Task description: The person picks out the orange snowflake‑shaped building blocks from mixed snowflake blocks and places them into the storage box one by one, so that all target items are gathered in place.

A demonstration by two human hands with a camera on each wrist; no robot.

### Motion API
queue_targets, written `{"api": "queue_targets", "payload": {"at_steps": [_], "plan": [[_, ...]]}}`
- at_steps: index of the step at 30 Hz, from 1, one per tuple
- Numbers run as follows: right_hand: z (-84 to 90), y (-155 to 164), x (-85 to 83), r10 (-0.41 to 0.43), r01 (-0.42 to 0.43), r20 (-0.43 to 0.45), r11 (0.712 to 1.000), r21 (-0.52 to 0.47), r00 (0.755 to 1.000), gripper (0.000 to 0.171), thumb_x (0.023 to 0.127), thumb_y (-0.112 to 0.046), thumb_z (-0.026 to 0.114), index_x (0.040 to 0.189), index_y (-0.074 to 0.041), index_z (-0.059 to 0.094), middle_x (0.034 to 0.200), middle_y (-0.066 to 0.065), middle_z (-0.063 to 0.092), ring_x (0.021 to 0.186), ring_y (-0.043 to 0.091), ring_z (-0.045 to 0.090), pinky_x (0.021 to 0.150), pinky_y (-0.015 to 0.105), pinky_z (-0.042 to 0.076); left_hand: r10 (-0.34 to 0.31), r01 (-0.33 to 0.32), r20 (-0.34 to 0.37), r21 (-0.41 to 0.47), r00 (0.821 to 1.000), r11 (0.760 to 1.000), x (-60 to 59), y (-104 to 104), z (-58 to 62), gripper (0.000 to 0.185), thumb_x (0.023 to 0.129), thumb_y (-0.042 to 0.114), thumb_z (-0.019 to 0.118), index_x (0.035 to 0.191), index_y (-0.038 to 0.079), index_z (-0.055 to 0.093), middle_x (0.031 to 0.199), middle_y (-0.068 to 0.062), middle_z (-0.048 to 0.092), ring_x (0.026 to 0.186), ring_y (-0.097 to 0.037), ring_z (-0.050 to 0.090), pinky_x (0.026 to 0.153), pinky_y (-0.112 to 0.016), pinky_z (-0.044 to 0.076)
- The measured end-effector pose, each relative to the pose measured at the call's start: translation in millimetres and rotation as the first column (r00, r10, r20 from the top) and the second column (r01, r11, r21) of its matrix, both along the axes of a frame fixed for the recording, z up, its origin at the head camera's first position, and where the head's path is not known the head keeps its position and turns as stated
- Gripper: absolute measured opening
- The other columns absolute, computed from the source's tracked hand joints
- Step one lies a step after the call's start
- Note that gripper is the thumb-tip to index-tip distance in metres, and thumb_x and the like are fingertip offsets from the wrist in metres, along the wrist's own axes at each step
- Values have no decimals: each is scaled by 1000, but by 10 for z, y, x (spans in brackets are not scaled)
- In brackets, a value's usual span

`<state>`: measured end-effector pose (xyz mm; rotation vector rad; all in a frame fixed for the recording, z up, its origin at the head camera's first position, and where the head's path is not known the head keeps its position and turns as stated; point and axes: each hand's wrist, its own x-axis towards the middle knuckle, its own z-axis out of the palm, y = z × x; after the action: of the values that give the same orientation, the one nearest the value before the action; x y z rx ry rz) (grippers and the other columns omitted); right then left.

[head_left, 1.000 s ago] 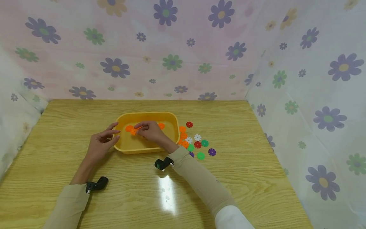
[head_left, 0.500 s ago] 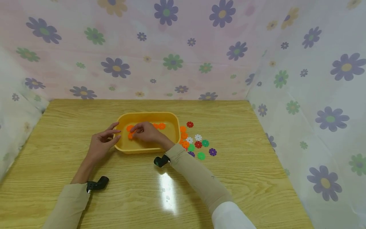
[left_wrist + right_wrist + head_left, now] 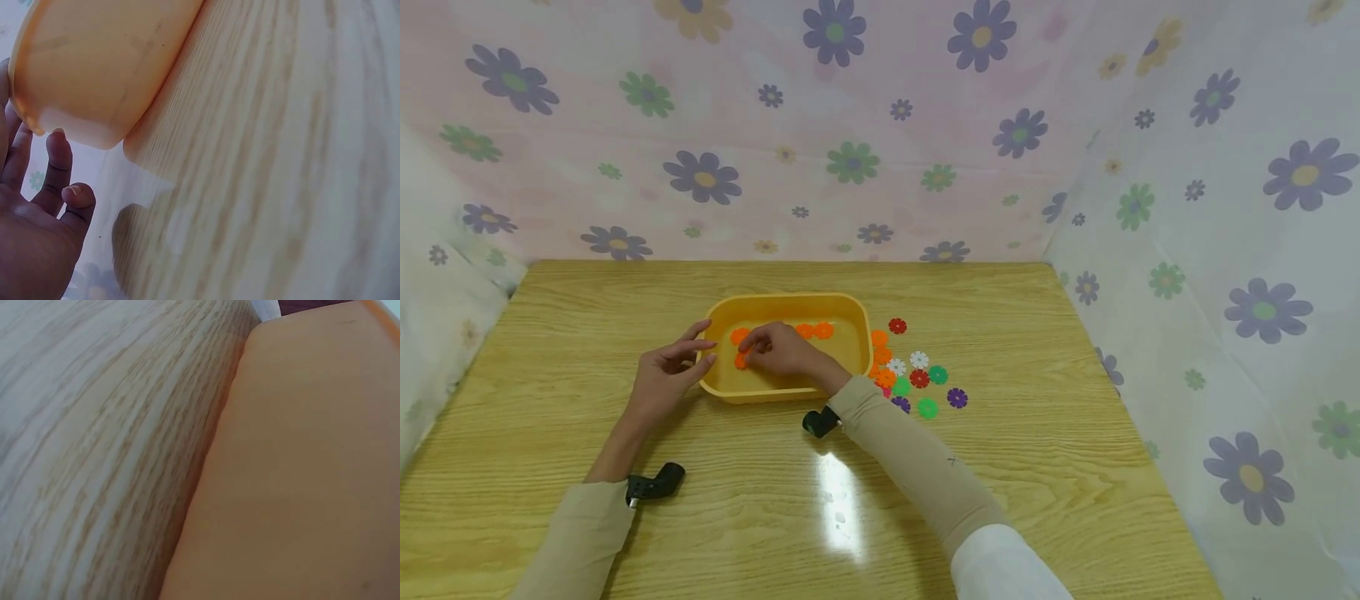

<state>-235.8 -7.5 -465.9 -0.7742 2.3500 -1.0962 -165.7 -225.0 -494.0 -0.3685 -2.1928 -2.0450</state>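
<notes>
A yellow plastic tray (image 3: 790, 392) stands on the wooden table. My left hand (image 3: 662, 379) is at its left end, fingers spread and touching the rim; in the left wrist view those fingers (image 3: 59, 162) reach up beside the outer wall. Inside the tray, my right hand (image 3: 784, 350) pinches an orange flower-shaped disc (image 3: 741, 361) between thumb and fingers, low over the tray's floor. Another orange disc (image 3: 741, 335) lies just behind the fingertips. Two more orange discs (image 3: 814, 331) lie beyond the right hand. The right wrist view shows only the tray's outer wall (image 3: 300, 456) and tabletop.
Right of the tray lie several loose flower discs: orange (image 3: 880, 339), red (image 3: 897, 326), white (image 3: 919, 360), green (image 3: 937, 375) and purple (image 3: 957, 397). Some sit close against the tray's right side. Flowered cloth (image 3: 850, 200) hangs behind the table and along both sides.
My right hand has shifted slightly left and toward me inside the tray, bringing the orange disc along. The discs beyond it show more fully. My left hand has stayed at the rim.
</notes>
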Motion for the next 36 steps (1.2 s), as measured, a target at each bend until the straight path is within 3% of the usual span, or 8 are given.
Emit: {"api": "queue_targets", "payload": {"at_steps": [15, 36], "plan": [[3, -41, 7, -15, 15, 7, 1000, 9, 1000, 19, 99, -13, 67, 115, -5, 73, 108, 5, 72, 89, 10, 63, 80, 17, 49, -1, 1, -1, 7, 1000, 1000, 1, 2, -8, 25, 97, -5, 64, 116, -21, 64, 150, -4, 56, 135, 2, 50, 72, -14, 47], [-5, -55, 13, -57, 55, 48, 998, 23, 997, 19, 100, -15, 66, 117, -6, 69, 106, 6, 72, 88, 11, 64, 78, 18, 49, -4, 4, 7, 3, 1000, 1000, 0, -7, -3, 25, 97, -4, 64, 116, -20, 65, 150, -3, 56, 134, 2, 51, 73, -14, 48]]}}
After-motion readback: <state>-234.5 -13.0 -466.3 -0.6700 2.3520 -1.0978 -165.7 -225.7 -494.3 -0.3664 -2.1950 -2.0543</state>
